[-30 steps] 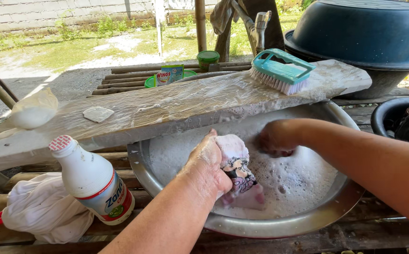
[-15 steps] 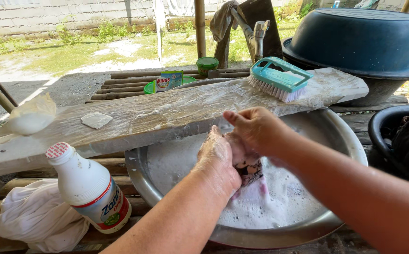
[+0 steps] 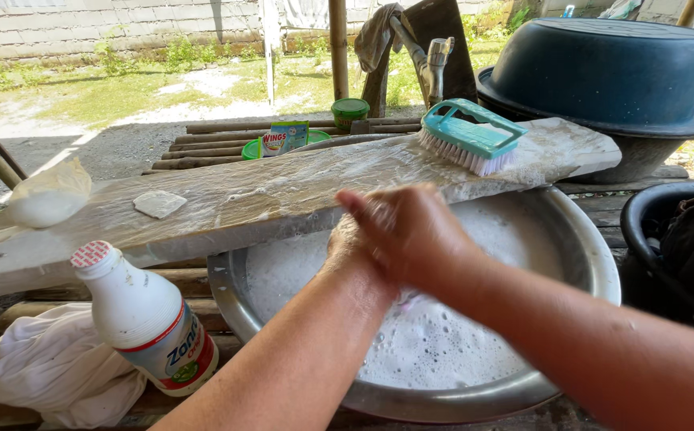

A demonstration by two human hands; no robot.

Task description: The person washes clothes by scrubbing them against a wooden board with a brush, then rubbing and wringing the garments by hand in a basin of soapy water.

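Note:
My two hands meet over a wide metal basin [image 3: 594, 263] of foamy wash water [image 3: 443, 343]. My right hand [image 3: 411, 231] lies across my left hand [image 3: 345, 243] and covers most of it. Between them they grip a small wet cloth; only a pinkish scrap [image 3: 405, 302] shows under the right wrist. Both hands are wet and soapy, held just above the foam near the basin's far side, under the edge of a wet wooden washboard [image 3: 283, 191].
A teal scrub brush [image 3: 471, 136] and a soap sliver [image 3: 158, 203] lie on the board. A white bleach bottle [image 3: 143, 319] and white bundle [image 3: 52, 375] sit left. Upturned blue tub [image 3: 610, 64], black tub [image 3: 674, 239], tap [image 3: 435, 60] stand beyond.
My right hand came out of the water on the right and moved left onto my left hand. The cloth, plainly seen before, is now covered. Both hands shifted toward the board.

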